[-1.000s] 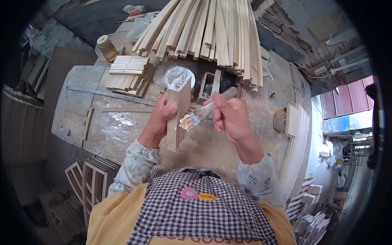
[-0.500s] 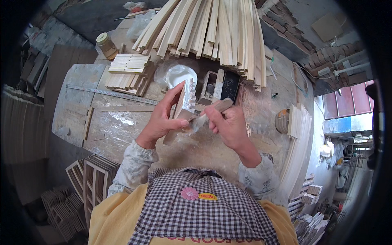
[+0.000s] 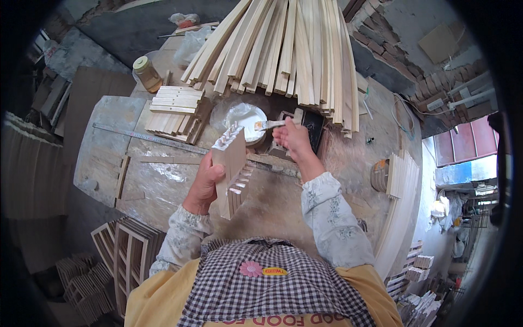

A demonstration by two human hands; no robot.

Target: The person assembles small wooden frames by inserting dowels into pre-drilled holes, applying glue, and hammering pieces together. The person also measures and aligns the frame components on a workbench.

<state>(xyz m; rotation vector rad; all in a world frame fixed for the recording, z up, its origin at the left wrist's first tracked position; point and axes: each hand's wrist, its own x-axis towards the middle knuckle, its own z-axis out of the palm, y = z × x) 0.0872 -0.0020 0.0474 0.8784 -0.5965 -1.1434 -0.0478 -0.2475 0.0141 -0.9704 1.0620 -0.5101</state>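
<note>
Over the worn workbench (image 3: 275,210), the brush (image 3: 271,125) has just swung from the wood to the tub (image 3: 256,143) of white paste (image 3: 246,116), apparently for a reload, its handle pinched in the right hand (image 3: 295,141). The left hand (image 3: 205,177) wraps the bundle of wooden pieces (image 3: 232,159) just nearer than the tub, white on its pegged end; amber liquid partly fills a lidded jar (image 3: 147,74).
</note>
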